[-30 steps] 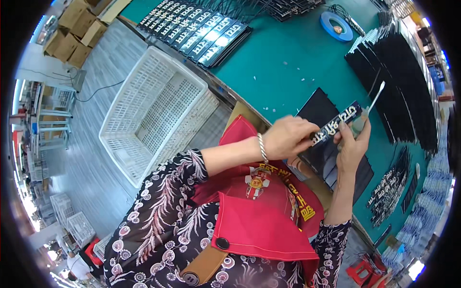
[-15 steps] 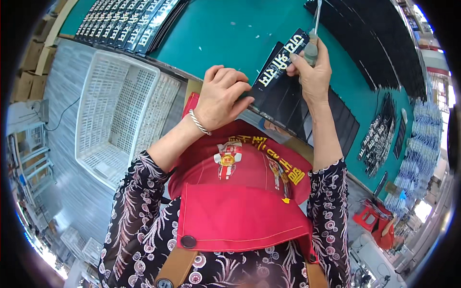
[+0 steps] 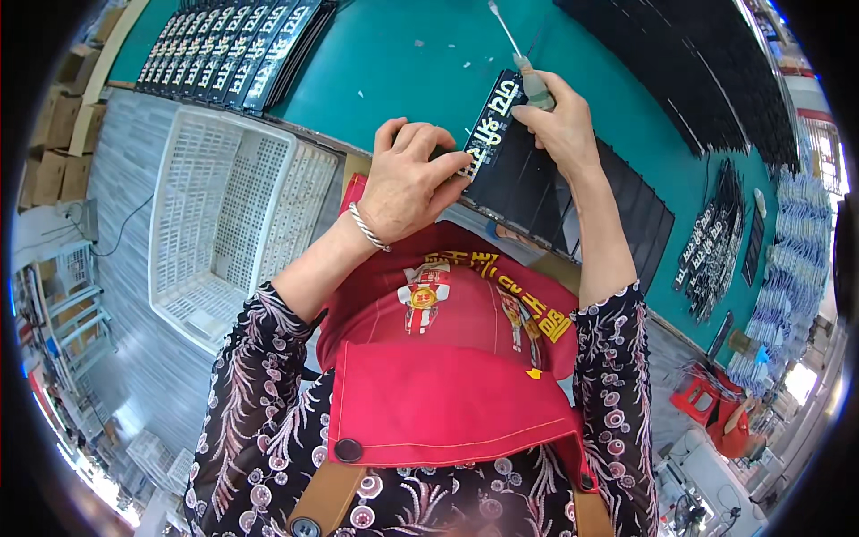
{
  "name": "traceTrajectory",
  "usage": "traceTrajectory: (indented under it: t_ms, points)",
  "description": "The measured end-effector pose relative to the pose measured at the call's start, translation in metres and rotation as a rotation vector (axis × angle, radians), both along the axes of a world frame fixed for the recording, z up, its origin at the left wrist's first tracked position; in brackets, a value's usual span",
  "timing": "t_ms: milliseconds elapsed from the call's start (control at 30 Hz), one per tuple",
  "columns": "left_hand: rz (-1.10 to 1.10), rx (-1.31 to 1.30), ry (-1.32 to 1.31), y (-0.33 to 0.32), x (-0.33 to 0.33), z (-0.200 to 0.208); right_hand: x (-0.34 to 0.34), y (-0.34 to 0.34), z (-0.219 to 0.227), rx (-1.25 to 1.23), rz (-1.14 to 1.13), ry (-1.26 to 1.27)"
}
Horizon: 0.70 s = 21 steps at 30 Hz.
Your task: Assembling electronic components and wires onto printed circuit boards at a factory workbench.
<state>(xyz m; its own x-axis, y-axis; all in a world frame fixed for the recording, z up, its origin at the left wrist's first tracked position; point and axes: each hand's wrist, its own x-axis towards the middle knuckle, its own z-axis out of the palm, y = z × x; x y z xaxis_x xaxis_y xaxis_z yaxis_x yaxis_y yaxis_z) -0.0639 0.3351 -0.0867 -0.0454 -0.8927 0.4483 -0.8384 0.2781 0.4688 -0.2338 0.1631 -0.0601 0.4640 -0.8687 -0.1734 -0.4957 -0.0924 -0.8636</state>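
My left hand [image 3: 407, 183], with a silver bracelet on the wrist, grips the near end of a narrow black card with white lettering [image 3: 490, 125]. My right hand [image 3: 559, 125] holds the card's far side and also pinches a thin white-tipped tool [image 3: 523, 58] that points up and away. The card is lifted just above a stack of flat black sheets [image 3: 546, 192] on the green table [image 3: 394, 63].
A row of matching black lettered cards [image 3: 233, 45] lies at the table's far left. A white plastic crate [image 3: 224, 215] stands on the floor to my left. More black sheets [image 3: 698, 80] and bundles of black strips [image 3: 711, 255] cover the right side. Cardboard boxes [image 3: 58, 152] sit at far left.
The view has tilted down and the hands now sit higher in the picture. My left hand has closed further over the card's near end; the right still holds the card and tool.
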Motion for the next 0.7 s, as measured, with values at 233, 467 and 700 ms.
traceTrajectory:
  t_ms: [233,467,700]
  points:
    - [-0.104,-0.125,0.073,-0.050,-0.034,0.030,-0.008,-0.006,0.010,-0.122,0.050,0.068]
    - [-0.100,0.075,-0.018,-0.072,-0.047,0.027,-0.029,-0.010,0.054,0.204,0.107,-0.046]
    - [-0.013,0.085,-0.205,-0.086,-0.049,0.024,-0.080,0.003,0.045,-0.232,0.075,-0.007]
